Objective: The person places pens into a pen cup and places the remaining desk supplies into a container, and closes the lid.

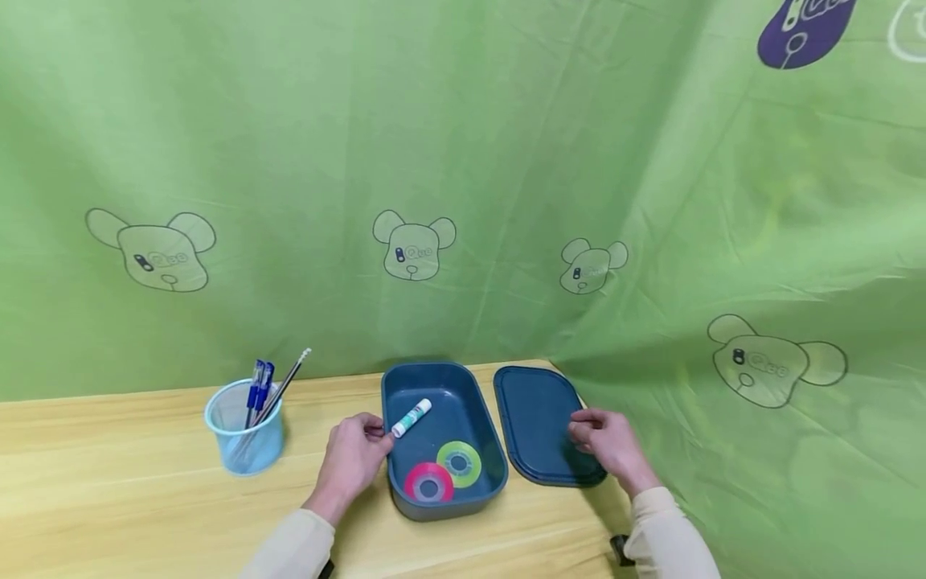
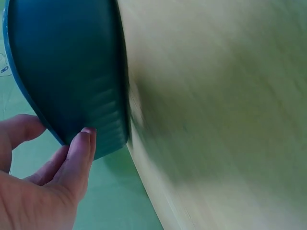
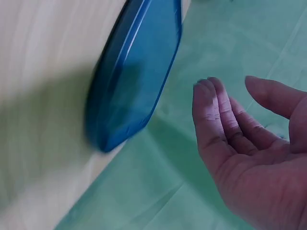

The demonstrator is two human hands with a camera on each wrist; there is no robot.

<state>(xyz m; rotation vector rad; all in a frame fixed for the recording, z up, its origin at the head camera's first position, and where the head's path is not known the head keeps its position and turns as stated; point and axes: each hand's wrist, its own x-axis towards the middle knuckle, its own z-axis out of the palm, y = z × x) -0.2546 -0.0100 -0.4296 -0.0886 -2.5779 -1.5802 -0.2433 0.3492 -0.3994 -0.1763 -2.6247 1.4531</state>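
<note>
A dark blue rectangular box stands on the table without its cover. Inside lie a white and green glue stick, a pink tape roll and a green tape roll. My left hand pinches the box's left rim. In the left wrist view, the thumb is on one side of the rim and the fingers lie along the outer wall. The matching blue lid lies flat to the box's right. Over its right edge hovers my right hand, fingers relaxed, holding nothing and apart from the lid.
To the left, a light blue mesh pen cup holds blue pens and a pencil. A green curtain hangs behind the wooden table and along its right side.
</note>
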